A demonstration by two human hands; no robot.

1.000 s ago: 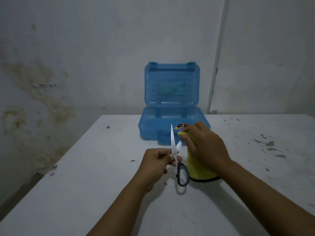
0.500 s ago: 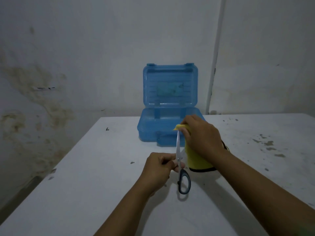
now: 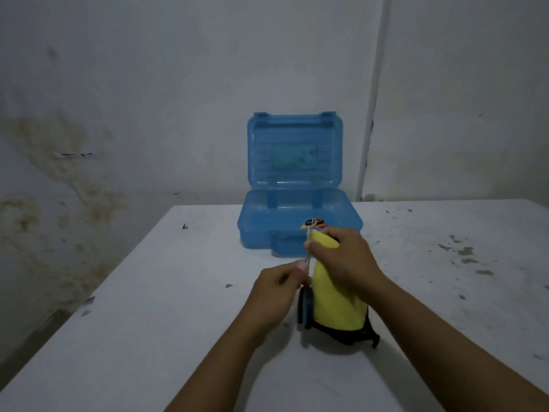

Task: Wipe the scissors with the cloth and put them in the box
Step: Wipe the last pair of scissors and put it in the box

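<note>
The left hand (image 3: 279, 288) pinches the scissors (image 3: 307, 281) near the pivot and holds them upright over the table (image 3: 148, 337), blades pointing up and away, the dark handle loop hanging below the fist. The right hand (image 3: 341, 260) has the yellow cloth (image 3: 332, 307) folded over the blades and squeezes it against them with curled fingers, the black-edged tail of the cloth drooping down to the table. I would judge this to be mid-wipe. To do it well, the cloth should stay as padding between fingers and edge, and the stroke should run along the blade toward the tip, never across it; the left hand needs to keep the pivot steady so the blades cannot swing open. Whether the blades are fully closed under the cloth I cannot tell. The blue box (image 3: 297, 227) stands just beyond the hands, its lid propped upright, with something small and coloured showing at its front rim. The table is white, scuffed, with dark specks and a smeared patch off to the right. Behind it the wall (image 3: 74, 173) is pale and badly stained with brownish damp marks on the left.
</note>
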